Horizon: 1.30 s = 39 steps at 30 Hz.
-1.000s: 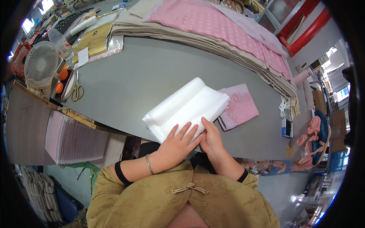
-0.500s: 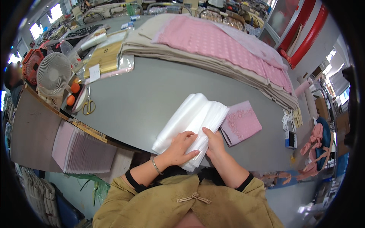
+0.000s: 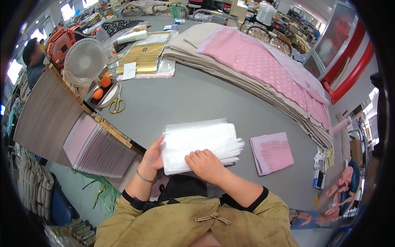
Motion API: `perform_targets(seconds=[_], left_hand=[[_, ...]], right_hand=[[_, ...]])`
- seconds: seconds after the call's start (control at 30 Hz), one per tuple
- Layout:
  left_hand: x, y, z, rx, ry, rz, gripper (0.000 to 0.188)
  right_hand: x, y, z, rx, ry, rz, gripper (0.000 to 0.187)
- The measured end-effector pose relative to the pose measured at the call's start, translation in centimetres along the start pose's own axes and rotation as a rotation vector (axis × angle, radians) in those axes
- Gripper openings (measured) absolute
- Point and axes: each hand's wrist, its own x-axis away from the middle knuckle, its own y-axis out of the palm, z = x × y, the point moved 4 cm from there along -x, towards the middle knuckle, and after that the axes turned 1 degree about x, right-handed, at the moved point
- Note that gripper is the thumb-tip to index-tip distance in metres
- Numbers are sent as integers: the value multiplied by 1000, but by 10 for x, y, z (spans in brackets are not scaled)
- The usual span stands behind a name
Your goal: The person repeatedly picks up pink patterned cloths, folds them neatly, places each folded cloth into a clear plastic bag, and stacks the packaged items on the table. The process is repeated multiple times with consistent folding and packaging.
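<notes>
A folded stack of thin, glossy white sheets [image 3: 201, 142], which look like plastic bags, lies level above the table's front edge. My left hand [image 3: 153, 154] grips its left end, the thumb up along the side and the other fingers partly hidden. Across the near side, my right hand [image 3: 207, 165] presses curled fingers onto the top layers. Loose layer edges fan out at the stack's right end. To the right, apart from both hands, rests a folded pink cloth [image 3: 272, 153] with a lacy darker pattern.
A long pile of beige fabric [image 3: 230, 68] topped with pink dotted cloth [image 3: 267, 70] spans the far side. Gold-handled scissors [image 3: 117, 105], a white fan [image 3: 85, 61] and gold packets [image 3: 142, 57] stand left. Pink sheets [image 3: 101, 146] are stacked below the table edge.
The white stack has turned from slanting to nearly crosswise. My left hand has moved to its left end, and my right hand has come over its near side. The view has shifted.
</notes>
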Motion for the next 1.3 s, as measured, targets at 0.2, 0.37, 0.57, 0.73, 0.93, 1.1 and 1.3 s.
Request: perform_targets(seconds=[0.2, 0.37, 0.57, 0.73, 0.93, 1.1, 1.3], left_hand=[[-15, -21, -1, -414, 73, 40, 30], [-49, -11, 27, -655, 249, 198, 23], [-74, -8, 41, -410, 158, 149, 31], [-88, -7, 42, -791, 139, 271, 38], [-94, -11, 43, -788, 141, 391, 38], [-98, -13, 45, -654, 112, 283, 38], [-92, -28, 55, -606, 125, 283, 36]], right_hand=[[19, 22, -13, -2, -91, -73, 25], [0, 25, 19, 10, -40, 77, 29], [-13, 54, 41, -27, -108, 56, 30], [-18, 48, 41, -139, -144, 4, 33], [9, 17, 128, -202, 511, 151, 41], [50, 87, 194, -1148, 1289, 108, 46], [48, 104, 173, -1388, 1213, 40, 47]])
